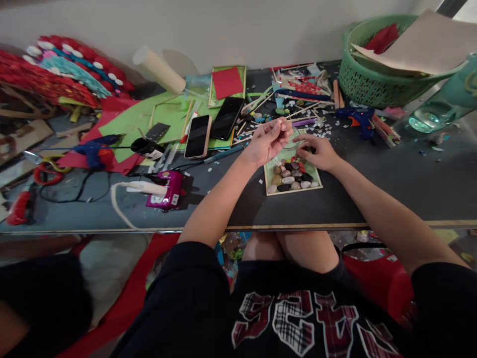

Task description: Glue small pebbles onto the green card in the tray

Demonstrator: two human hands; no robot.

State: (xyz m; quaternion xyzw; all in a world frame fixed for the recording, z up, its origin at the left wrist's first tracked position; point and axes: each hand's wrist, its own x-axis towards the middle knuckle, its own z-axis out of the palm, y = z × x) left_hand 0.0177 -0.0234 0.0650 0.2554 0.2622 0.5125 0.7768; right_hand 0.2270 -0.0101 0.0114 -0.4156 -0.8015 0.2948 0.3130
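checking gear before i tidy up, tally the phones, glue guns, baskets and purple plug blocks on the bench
Phones: 2
Blue glue guns: 2
Green basket: 1
Purple plug block: 1
Total: 6

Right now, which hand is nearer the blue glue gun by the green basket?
Right. The right hand is at the right side of the stone-filled panel, left of the glue gun; the left hand is farther left, by the panel's other side.
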